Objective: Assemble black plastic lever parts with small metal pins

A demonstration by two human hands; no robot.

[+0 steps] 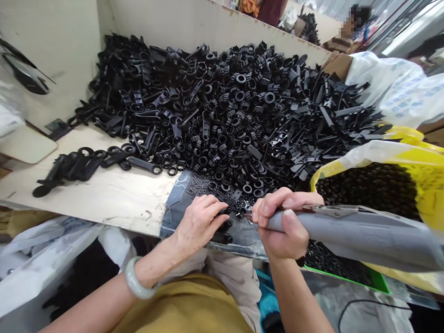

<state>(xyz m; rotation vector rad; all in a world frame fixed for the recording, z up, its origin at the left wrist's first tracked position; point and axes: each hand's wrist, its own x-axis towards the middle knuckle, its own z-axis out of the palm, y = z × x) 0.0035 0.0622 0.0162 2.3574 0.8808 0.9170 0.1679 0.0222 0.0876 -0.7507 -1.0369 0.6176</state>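
My right hand [282,222] is wrapped round the front end of a grey power screwdriver [360,233] with a metal lever along its top. The tool lies nearly level, and its tip points left at small metal pieces [247,208] on the dark work mat [243,240]. Facing it, my left hand [203,217] has thumb and fingertips closed on a small black plastic part [224,212], mostly hidden by the fingers. Small screws [203,185] lie scattered just beyond this hand. Behind both hands rises a large heap of black plastic rings and handles [222,111].
Finished-looking black handles [83,164] lie in a row on the pale wooden board [138,199] at left. To the right stand a yellow bag [430,180] of small dark pieces and a green-rimmed bin [379,280]. A person [357,21] is in the background.
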